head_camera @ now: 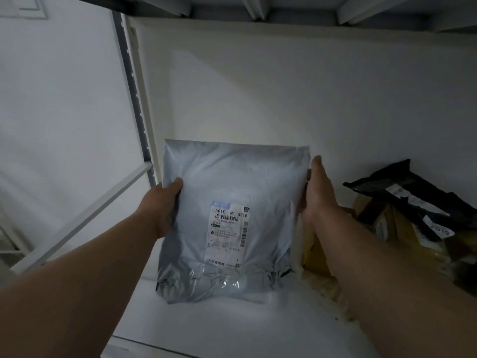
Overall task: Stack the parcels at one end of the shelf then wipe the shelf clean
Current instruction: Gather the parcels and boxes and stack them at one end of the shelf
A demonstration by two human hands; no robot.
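Grey plastic mailer parcel with a white printed label (233, 218) stands near the left end of the white shelf board (206, 329), its lower edge resting on or just above the board; contact cannot be confirmed. The left hand (165, 202) grips the parcel's left edge, thumb over the front face. The right hand (313, 189) holds the right edge with fingers largely straight along it, so that grip is the weaker of the two.

Risk: the film is smooth and the contents look soft. If either grip loosens, the parcel is likely to sag or slide forward off the shelf front.

Risk: the right forearm passes just above the yellow-brown padded parcels (320, 251). A careless withdrawal could drag them.

To the right, a black plastic mailer with white labels (402, 192) lies tilted on that pile and could slip if the pile is disturbed. Those parcels occupy the right part of the shelf and obstruct wiping there. A white slotted metal upright (134, 104) bounds the left end.
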